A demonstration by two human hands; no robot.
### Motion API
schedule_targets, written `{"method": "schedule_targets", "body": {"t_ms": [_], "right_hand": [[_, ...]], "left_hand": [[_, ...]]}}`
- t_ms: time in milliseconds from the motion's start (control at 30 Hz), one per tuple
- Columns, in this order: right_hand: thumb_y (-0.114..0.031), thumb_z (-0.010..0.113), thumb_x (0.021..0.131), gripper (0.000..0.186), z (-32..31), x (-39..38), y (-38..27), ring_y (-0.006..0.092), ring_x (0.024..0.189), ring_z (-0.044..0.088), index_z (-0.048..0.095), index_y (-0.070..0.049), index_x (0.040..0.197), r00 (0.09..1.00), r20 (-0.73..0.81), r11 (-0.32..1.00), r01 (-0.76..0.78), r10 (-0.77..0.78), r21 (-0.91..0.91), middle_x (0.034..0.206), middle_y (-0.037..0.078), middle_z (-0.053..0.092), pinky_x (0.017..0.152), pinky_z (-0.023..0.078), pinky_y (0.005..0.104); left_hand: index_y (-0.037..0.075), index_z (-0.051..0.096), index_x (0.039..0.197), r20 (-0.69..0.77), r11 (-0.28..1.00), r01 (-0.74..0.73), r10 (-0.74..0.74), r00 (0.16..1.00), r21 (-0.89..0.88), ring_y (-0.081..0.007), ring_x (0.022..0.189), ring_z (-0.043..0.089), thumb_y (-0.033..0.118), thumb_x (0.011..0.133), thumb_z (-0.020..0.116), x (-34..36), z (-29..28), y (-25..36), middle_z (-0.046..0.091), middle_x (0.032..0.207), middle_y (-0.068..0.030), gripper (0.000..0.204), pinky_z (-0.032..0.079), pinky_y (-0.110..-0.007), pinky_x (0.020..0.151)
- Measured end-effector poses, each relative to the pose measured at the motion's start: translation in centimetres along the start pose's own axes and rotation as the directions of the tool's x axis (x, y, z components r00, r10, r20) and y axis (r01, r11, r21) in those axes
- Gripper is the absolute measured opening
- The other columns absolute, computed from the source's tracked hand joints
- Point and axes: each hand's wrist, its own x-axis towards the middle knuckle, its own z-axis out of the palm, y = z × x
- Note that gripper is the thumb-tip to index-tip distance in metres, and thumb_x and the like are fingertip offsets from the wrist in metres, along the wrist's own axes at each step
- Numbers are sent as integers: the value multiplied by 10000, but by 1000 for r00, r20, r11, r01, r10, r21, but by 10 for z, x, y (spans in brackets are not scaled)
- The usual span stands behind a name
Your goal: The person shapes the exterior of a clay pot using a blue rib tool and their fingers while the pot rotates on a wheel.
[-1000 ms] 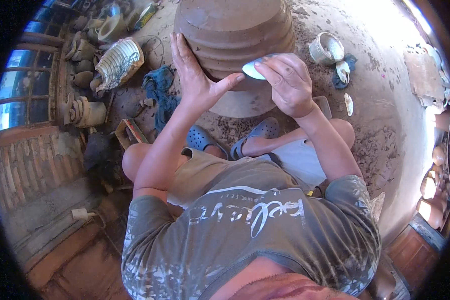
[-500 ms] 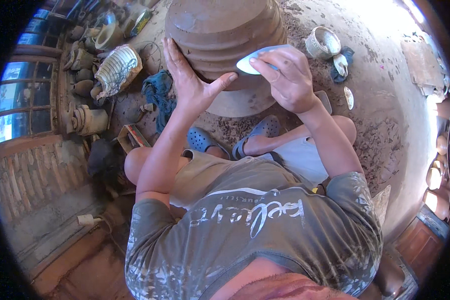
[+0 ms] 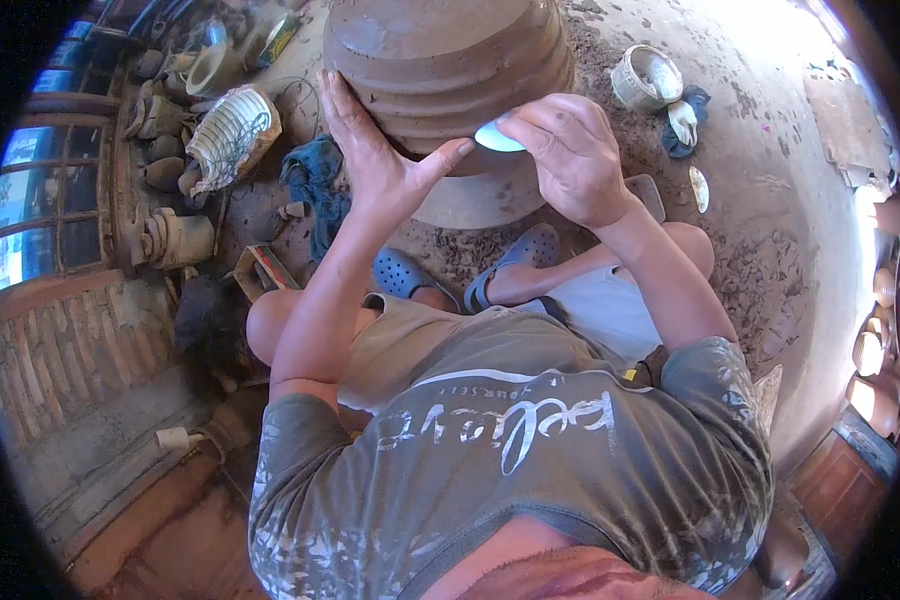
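Observation:
A large brown clay pot [image 3: 440, 70] with ridged walls stands in front of me on a round pale base [image 3: 478, 203]. My left hand [image 3: 375, 150] lies against its left side, fingers stretched up along the wall and thumb spread toward the right. Pinched in my right hand [image 3: 578, 160] is a smooth, pale bluish-white scraper [image 3: 497, 137]. Its edge meets or nearly meets the lower right of the pot wall, close to my left thumb tip. My right fingers cover part of the scraper.
A clay-smeared bucket [image 3: 647, 79] stands right of the pot, with a dark blue cloth [image 3: 697, 105] beside it. Left lie a blue rag [image 3: 315, 180], a ribbed pale container [image 3: 235, 135] and several pots. Clay scraps [image 3: 760, 290] litter the floor. My feet in blue clogs [image 3: 402, 272] are below the pot.
The scraper has turned in my right hand, so less of it shows and it looks smaller. My left hand has shifted slightly left, still against the pot.

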Motion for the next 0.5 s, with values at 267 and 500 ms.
{"method": "schedule_targets", "body": {"t_ms": [267,500], "right_hand": [[-58,702,773,402,-20,-20,-14,248,1033,679,797,-79,1163,1000,13,1000,-5,5,10,1119,50,748,932,542,381],[-126,712,810,360,13,-23,-7,226,1112,654,811,-97,1155,994,-89,997,58,-63,-53,1144,24,744,950,543,388]], "left_hand": [[-75,-50,1658,129,970,83,-54,990,-227,-391,1598,206,602,561,1015,18,-31,-20,113,1710,-311,1672,231,-484,1304],[-80,-69,1654,184,966,99,-56,981,-238,-395,1588,239,654,555,993,17,-24,-20,130,1705,-319,1695,262,-488,1292]]}}
